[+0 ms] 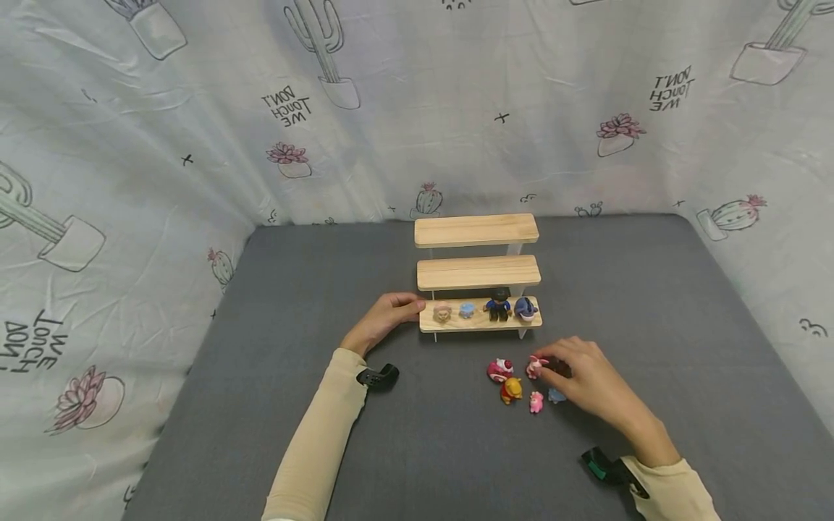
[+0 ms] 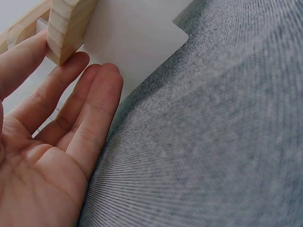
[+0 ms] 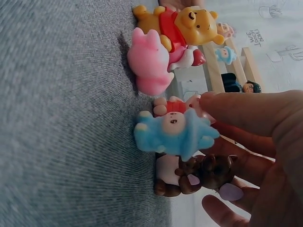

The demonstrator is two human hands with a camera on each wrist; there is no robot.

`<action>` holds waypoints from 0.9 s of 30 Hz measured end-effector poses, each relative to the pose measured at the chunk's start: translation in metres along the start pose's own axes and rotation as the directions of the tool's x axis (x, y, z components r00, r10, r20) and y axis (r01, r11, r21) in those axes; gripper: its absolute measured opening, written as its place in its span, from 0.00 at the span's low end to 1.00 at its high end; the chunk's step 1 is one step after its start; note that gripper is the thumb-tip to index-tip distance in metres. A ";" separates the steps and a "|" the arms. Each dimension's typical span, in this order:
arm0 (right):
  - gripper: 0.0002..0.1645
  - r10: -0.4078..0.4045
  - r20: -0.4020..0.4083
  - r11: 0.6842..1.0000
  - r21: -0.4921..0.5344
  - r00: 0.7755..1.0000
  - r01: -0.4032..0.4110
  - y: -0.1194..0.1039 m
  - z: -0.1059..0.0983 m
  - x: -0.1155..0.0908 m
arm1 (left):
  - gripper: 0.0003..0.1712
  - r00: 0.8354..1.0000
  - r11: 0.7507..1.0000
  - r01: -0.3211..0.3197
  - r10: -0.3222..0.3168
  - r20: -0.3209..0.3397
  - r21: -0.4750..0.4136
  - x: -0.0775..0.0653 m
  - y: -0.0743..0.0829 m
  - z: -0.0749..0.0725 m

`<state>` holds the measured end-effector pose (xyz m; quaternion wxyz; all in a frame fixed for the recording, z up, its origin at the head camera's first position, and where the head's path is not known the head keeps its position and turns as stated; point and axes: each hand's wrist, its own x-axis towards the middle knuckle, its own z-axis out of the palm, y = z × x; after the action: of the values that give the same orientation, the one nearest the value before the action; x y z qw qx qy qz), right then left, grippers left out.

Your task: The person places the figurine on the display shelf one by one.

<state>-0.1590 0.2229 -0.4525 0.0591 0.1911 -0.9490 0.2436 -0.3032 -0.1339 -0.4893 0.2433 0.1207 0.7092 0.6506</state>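
A printed cloth [image 1: 495, 159] is hanging behind the wooden stand [image 1: 478, 272], and a grey table [image 1: 313, 289] is spreading out beneath it. The two hands are working well apart: the left hand [image 1: 387, 318] is lightly pinching the left end of the stand's lowest shelf between thumb and forefinger, seemingly steadying it, while the right hand [image 1: 586, 373] is reaching to the table in front of the stand's right end. There its thumb and forefinger appear to be pinching a red-shirted figure [image 1: 534, 367], which is standing on the table. On the stand's lowest shelf, from its left end to its right, a beige figure [image 1: 441, 312], a blue figure [image 1: 467, 310], a dark-haired doll [image 1: 499, 305] and a donkey [image 1: 525, 310] are forming a row. In front of the stand's right half, a magenta bear [image 1: 499, 370], a yellow bear [image 1: 511, 391], a brown bear [image 3: 218, 171], a blue-hatted figure [image 3: 170, 132] and a small pink figure [image 1: 536, 402] are clustering. The step in hand is probably picking up the red-shirted figure for the stand; the next move is likely calling for a firm pinch and a straight lift, without tipping the brown bear under the other fingers.
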 end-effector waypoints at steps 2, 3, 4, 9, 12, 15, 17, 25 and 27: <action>0.13 0.002 0.003 1.000 0.004 1.000 -0.002 0.000 0.001 0.000 | 0.23 1.000 1.000 0.002 -0.002 -0.001 -0.002 0.000 0.000 0.000; 0.13 0.002 0.004 1.000 0.005 1.000 -0.002 0.000 0.001 0.001 | 0.23 1.000 1.000 0.003 -0.003 -0.002 0.000 0.000 -0.001 -0.001; 0.13 0.000 0.002 1.000 0.004 1.000 0.000 0.000 0.001 0.001 | 0.23 1.000 1.000 0.007 -0.007 -0.006 0.000 0.000 -0.001 -0.001; 0.11 -0.014 -0.013 1.000 0.006 1.000 0.014 -0.002 0.003 0.000 | 0.23 1.000 1.000 0.016 -0.016 -0.012 0.010 0.000 -0.002 -0.001; 0.10 -0.015 -0.020 1.000 0.009 1.000 0.016 -0.003 0.003 0.000 | 0.24 1.000 1.000 0.011 -0.011 -0.007 0.011 0.000 -0.001 -0.001; 0.10 -0.005 -0.021 1.000 0.014 1.000 0.005 -0.004 0.003 0.001 | 0.23 1.000 1.000 0.006 -0.006 -0.005 0.007 0.000 -0.002 -0.001; 0.11 0.012 -0.013 1.000 0.022 1.000 -0.012 -0.004 0.003 0.001 | 0.22 1.000 1.000 0.007 -0.007 -0.008 0.000 0.000 -0.002 -0.001; 0.12 0.035 0.001 0.998 0.042 0.999 -0.035 -0.004 0.003 0.003 | 0.21 1.000 1.000 0.002 -0.001 -0.016 0.013 0.000 -0.002 0.000; 0.11 0.008 -0.015 0.999 0.042 1.000 -0.007 -0.004 0.002 0.004 | 0.21 1.000 1.000 -0.008 0.008 -0.011 0.012 0.000 -0.002 0.000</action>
<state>-0.1609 0.2175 -0.4523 0.0613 0.1869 -0.9439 0.2653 -0.3030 -0.1341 -0.4918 0.2363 0.1215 0.7138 0.6480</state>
